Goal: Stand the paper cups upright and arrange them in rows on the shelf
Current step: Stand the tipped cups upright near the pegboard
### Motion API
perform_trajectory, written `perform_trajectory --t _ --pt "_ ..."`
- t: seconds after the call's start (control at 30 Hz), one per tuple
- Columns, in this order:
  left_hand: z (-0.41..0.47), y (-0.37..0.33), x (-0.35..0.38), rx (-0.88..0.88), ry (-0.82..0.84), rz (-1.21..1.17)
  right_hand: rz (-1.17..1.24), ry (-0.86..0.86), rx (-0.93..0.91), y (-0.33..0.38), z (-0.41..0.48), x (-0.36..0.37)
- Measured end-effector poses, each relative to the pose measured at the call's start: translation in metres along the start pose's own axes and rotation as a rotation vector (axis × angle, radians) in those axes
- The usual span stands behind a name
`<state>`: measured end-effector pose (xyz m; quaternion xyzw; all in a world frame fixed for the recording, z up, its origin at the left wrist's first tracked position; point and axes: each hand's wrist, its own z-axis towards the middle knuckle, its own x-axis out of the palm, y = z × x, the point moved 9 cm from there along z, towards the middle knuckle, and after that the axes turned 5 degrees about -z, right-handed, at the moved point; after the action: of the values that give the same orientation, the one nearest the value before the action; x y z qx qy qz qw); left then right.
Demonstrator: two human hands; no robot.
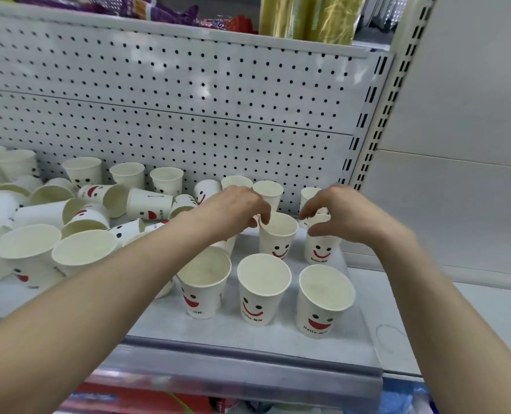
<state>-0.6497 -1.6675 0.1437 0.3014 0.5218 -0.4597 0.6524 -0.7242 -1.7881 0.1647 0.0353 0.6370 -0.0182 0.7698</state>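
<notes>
Pinched the rim of 1 center cup [278, 237] with left hand [233, 207] fingers and gripped the right cup [321, 249] with curled right hand [338, 213] fingers.

Behind the left hand [233, 207] and the right hand [347, 216] rises a white pegboard back panel [188, 100] dotted with dark holes, a slotted cream upright [379, 115] stands beyond the right hand, and a plain pale wall [463, 115] lies to that hand's right, evenly lit.

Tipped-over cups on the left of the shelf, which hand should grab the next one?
Left, probably. The left hand pinches the middle cup right beside the tipped-over cups; the right hand grips the end cup, farther from them at the right edge of the shelf.
</notes>
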Motion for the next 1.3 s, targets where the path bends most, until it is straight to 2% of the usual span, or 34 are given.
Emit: perform_trajectory --t 0.1,0.23,0.33,0.43,0.5,0.67,0.77,1.0,1.17,1.3 --pt "-0.008 0.011 -0.017 -0.029 -0.069 -0.052 -0.065 0.009 -0.113 0.026 0.014 0.013" --pt "-0.029 0.048 -0.041 -0.13 -0.108 -0.062 -0.102 0.039 -0.168 0.038 0.023 0.021" --pt "-0.051 0.081 -0.046 -0.241 -0.046 -0.045 -0.036 0.074 -0.17 0.046 0.033 0.014" --pt "-0.065 0.099 -0.04 -0.271 0.092 -0.05 -0.009 0.044 -0.21 0.071 0.056 0.008" --pt "-0.067 0.107 -0.037 -0.259 0.153 -0.046 -0.023 0.057 -0.219 0.09 0.076 0.014" --pt "-0.052 0.123 -0.04 -0.153 0.196 -0.022 -0.013 0.31 -0.058 0.097 0.104 0.045" --pt "-0.043 0.12 -0.036 -0.044 0.212 -0.008 0.024 0.368 -0.004 0.093 0.104 0.049" --pt "-0.046 0.118 -0.006 0.058 0.406 -0.087 0.117 0.344 0.077 0.099 0.101 0.061" --pt "-0.053 0.124 -0.004 0.074 0.39 -0.141 0.19 0.289 0.106 0.107 0.095 0.042" --pt "-0.056 0.124 -0.01 0.084 0.335 -0.152 0.154 0.15 0.08 0.121 0.087 0.015"
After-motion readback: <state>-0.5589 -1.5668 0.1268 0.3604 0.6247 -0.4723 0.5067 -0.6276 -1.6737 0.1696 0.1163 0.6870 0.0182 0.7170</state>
